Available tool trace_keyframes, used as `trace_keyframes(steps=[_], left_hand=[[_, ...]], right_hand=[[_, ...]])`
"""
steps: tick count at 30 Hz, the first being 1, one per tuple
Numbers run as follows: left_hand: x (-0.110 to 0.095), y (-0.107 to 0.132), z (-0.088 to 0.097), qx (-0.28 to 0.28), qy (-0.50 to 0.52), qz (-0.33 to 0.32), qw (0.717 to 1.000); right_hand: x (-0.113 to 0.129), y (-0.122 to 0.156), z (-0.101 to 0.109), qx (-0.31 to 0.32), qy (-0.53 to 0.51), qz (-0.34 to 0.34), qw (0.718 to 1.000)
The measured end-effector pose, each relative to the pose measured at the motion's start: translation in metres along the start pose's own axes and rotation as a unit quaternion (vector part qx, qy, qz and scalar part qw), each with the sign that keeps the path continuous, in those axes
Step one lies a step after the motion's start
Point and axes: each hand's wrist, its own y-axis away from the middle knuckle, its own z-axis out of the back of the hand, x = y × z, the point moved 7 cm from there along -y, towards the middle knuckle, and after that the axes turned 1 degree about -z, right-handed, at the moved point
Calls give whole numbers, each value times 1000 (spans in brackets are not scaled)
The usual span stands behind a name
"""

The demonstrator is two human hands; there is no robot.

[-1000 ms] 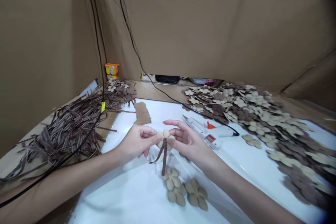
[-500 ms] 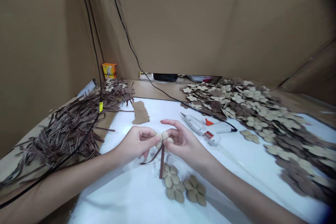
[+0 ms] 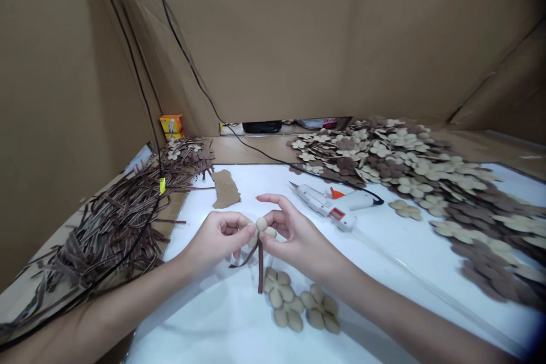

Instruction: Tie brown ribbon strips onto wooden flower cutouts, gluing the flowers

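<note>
Between my fingertips is a small beige fabric flower [image 3: 261,224] with a dark brown stitched ribbon [image 3: 261,273] hanging from it in two tails. My left hand [image 3: 226,236] pinches the flower's left side. On its right side, the thumb and curled fingers of my right hand [image 3: 285,230] are closed, with the index finger raised. Just below lie several beige flowers [image 3: 284,298] on the white board [image 3: 191,318]. Beyond my right hand rests a white glue gun [image 3: 324,205] with an orange trigger and a long clear glue stick [image 3: 396,261] in its back.
A heap of brown ribbon strips [image 3: 119,216] covers the left side. To the right spreads a large pile of beige and brown flowers [image 3: 409,165]. A torn cardboard piece [image 3: 227,189] lies at the board's back. A black cable [image 3: 200,88] hangs across; cardboard walls [image 3: 277,40] stand behind.
The whole view has shifted slightly with my head. Both hands keep hold of the flower; the right thumb now sits a little lower on it, near the ribbon.
</note>
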Motion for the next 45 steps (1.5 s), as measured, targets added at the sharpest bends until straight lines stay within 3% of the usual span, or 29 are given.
trace_keyframes(steps=[10, 16, 24, 30, 39, 45], left_hand=[[-9, 5, -2, 5, 13, -26, 1000], [-11, 8, -4, -3, 9, -35, 999], [-4, 4, -2, -23, -6, -3, 1000], [3, 2, -4, -28, 13, 23, 999], [-6, 4, -4, -38, 29, 9, 999], [-7, 9, -5, -36, 55, -6, 998]], right_hand=[[9, 4, -4, 43, -82, -27, 995], [14, 4, -3, 40, -22, 18, 999], [13, 8, 0, 17, 36, 20, 999], [6, 7, -3, 23, -20, 1, 1000], [4, 6, -12, 66, -153, -3, 986], [5, 8, -13, 61, -172, 15, 983]])
